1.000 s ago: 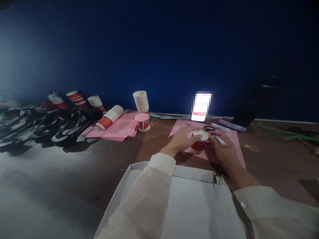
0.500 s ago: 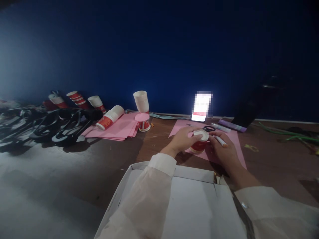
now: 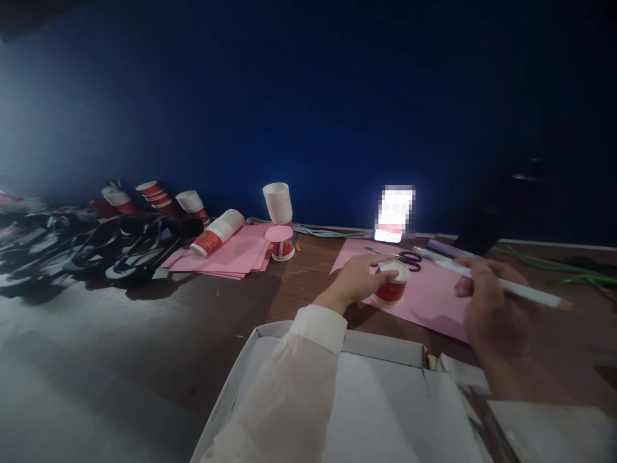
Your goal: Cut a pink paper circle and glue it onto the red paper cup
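My left hand (image 3: 362,278) is wrapped round an upside-down red and white paper cup (image 3: 389,292), thumb over its pale base. The cup stands on a sheet of pink paper (image 3: 434,292). To the right, my right hand (image 3: 491,308), slightly blurred, grips a white marker (image 3: 530,293) with an orange end pointing right. Black-handled scissors (image 3: 409,260) lie on the paper just behind the cup. Beyond my right hand lie a purple tube (image 3: 446,249) and a clear, pale stick-shaped item (image 3: 424,253).
A lit phone (image 3: 395,215) leans against the dark blue wall. Left of it stand stacked paper cups (image 3: 278,204) and a cup topped with a pink disc (image 3: 278,234). More cups lie on pink sheets (image 3: 241,257). Black straps (image 3: 139,254) fill the far left; a white box (image 3: 385,386) sits in front.
My right hand has moved away from the cup to the right, carrying the marker, which is now held out sideways. My left hand stays on the cup. The view has shifted slightly.
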Motion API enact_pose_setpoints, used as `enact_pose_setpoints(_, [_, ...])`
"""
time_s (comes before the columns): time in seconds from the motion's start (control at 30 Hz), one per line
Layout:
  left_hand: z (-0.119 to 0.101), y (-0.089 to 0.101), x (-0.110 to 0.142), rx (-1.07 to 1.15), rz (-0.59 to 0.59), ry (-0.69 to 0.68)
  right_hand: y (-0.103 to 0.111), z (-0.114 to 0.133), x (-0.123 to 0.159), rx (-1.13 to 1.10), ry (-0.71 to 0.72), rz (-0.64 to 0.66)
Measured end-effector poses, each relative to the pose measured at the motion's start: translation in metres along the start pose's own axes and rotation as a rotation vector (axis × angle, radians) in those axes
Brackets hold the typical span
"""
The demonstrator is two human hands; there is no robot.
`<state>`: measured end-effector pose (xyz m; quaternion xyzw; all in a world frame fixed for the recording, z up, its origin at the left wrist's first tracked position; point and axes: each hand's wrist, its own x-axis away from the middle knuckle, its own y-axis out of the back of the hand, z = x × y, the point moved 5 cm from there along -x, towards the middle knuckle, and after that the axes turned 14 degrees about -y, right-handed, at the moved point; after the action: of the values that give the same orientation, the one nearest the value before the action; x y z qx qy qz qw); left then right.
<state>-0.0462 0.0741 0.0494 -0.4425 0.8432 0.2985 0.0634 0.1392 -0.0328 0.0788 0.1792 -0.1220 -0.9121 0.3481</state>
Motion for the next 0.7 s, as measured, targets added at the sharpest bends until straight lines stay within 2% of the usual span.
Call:
enact_pose_setpoints(0.07, [-0.001, 0.0, 0.0, 0.012, 0.003, -0.003, 0.006, 0.002, 0.011, -0.048, 0.026, -0.066])
enact_pose_setpoints(0.1, [-0.001, 0.0, 0.0, 0.016, 0.004, -0.005, 0.008, 0.005, 0.017, -0.064, 0.112, -0.094])
enact_pose_setpoints(0.2, [-0.001, 0.0, 0.0, 0.03, -0.006, 0.001, -0.009, 0.009, 0.034, 0.004, 0.312, 0.188])
enact_pose_setpoints(0.27, [-0.001, -0.001, 0.0, 0.044, -0.015, -0.008, -0.021, 0.007, 0.041, 0.045, 0.363, 0.349])
enact_pose_setpoints(0.4, [-0.001, -0.001, 0.0, 0.056, -0.031, -0.024, -0.041, 0.003, 0.046, 0.09, 0.44, 0.546])
enact_pose_setpoints(0.57, [-0.003, -0.001, 0.001, 0.091, -0.03, -0.022, -0.055, -0.009, 0.047, 0.149, 0.509, 0.557])
enact_pose_setpoints(0.7, [-0.003, -0.001, 0.001, 0.101, -0.012, -0.017, -0.063, -0.021, 0.049, 0.225, 0.524, 0.489])
